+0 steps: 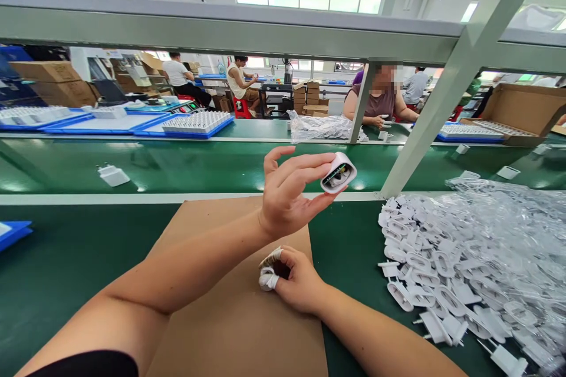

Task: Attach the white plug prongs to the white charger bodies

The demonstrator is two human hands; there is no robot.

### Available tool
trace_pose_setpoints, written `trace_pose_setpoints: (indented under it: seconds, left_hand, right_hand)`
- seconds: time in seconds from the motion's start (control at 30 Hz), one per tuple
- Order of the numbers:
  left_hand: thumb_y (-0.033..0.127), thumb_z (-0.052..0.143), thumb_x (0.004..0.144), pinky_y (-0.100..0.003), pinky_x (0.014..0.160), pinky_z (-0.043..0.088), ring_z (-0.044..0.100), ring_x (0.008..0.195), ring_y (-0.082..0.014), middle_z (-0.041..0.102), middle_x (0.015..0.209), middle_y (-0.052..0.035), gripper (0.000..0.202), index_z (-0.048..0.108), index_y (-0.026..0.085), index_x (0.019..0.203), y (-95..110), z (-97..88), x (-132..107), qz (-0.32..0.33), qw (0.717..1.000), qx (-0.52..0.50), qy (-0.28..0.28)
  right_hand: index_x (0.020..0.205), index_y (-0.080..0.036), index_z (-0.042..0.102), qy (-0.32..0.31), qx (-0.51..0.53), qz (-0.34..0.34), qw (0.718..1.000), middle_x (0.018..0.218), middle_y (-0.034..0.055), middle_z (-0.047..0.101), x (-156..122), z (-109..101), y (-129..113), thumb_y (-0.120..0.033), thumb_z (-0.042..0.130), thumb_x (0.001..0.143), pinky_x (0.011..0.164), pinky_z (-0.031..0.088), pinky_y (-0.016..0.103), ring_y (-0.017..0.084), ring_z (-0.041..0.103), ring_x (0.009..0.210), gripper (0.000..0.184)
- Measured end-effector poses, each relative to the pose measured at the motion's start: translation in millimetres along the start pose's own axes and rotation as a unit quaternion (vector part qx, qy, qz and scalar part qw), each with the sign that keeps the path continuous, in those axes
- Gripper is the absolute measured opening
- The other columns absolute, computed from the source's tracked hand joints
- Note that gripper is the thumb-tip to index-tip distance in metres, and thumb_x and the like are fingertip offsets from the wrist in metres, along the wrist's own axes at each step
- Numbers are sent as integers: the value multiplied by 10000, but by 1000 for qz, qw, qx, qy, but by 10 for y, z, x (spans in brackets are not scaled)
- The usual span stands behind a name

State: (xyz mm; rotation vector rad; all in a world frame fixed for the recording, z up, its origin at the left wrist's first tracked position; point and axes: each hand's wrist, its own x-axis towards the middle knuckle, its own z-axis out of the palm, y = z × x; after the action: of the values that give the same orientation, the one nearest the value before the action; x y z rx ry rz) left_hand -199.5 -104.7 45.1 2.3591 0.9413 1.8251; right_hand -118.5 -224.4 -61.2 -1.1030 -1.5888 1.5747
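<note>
My left hand (294,188) is raised above the cardboard sheet, its fingers and thumb closed around a white plug charger housing (339,173). The housing's open end faces me, and a green circuit board with small parts shows inside. Lower down, my right hand (297,280) rests on the brown cardboard (239,318), its fingers curled toward the thumb. White wraps cover the thumb and index fingertips. Whether anything small sits between those fingertips I cannot make out.
A big pile of white charger housings (435,274), partly under clear plastic, lies at right. Beyond a metal frame post (435,106) runs a green conveyor belt (212,165) carrying a loose charger (113,175). Blue trays (197,125) stand behind it. A co-worker (382,103) sits opposite.
</note>
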Motion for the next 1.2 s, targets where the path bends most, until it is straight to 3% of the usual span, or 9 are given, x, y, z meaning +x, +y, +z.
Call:
trace_pose_setpoints:
  seconds: [0.17,0.3,0.4,0.53,0.7,0.8,0.93,1.1,1.2]
  left_hand:
    - [321,823,850,-457,1049,500,731,1124,-250,766,1190,-96,275,623,225,1013,15,23,-68,-157,975,-157,-15]
    - [378,813,850,-432,990,559,710,1156,-248,722,1289,-138,317,574,203,966,-168,63,-318,-339,890,-300,-56]
    - [443,848,779,-413,912,579,732,1028,-222,759,1166,-121,427,539,196,943,-382,26,-630,-456,828,-318,-71]
    - [440,899,677,-395,884,564,720,942,-198,748,1057,-90,490,540,184,891,-520,-131,-1080,-562,788,-233,-99]
    - [423,976,539,-347,793,539,660,846,-179,678,927,-28,630,531,190,920,-454,-279,-1452,-590,781,-143,-145]
    - [417,1004,475,-333,758,535,625,824,-169,652,968,-31,792,544,183,1075,-439,-381,-1527,-599,773,-121,-168]
    - [403,1022,430,-410,883,562,663,1004,-250,654,1207,-125,1013,566,192,1311,-467,-619,-1517,-565,776,-136,-246]
    - [357,837,744,-402,862,569,692,945,-245,716,1101,-88,427,701,204,1118,-363,-753,-1516,-528,763,-195,-318]
    - [364,797,800,-374,780,546,651,841,-221,704,963,-58,280,710,205,1013,-238,-709,-1540,-478,808,-160,-305]
  right_hand:
    - [865,-219,743,27,14,4,1000,871,24,690,7,-2,6,-195,717,765,753,512,314,181,611,823,106]
    - [853,-241,737,126,-52,0,991,849,42,721,19,-90,-35,-302,707,814,883,495,385,228,594,921,79]
    - [947,-228,677,202,28,68,977,834,28,692,36,-157,-52,-417,673,856,726,517,332,180,605,761,210]
    - [964,-215,620,225,134,183,948,668,-39,593,89,-229,-67,-557,768,766,463,384,245,116,480,528,422]
    - [852,-179,692,235,184,196,934,584,-57,552,205,-373,-52,-562,921,552,419,311,217,71,393,477,537]
    - [781,-178,703,221,235,196,926,646,-28,612,255,-473,-32,-586,932,519,464,408,215,77,471,530,536]
    - [853,-202,737,217,293,200,909,780,-11,678,273,-581,-17,-473,973,495,575,519,233,88,551,618,507]
    - [967,-215,753,217,254,194,923,859,4,712,262,-631,-21,-423,941,567,589,529,259,104,574,638,488]
    - [1082,-220,751,220,170,166,946,891,10,722,251,-623,-45,-439,910,627,588,515,265,111,580,653,530]
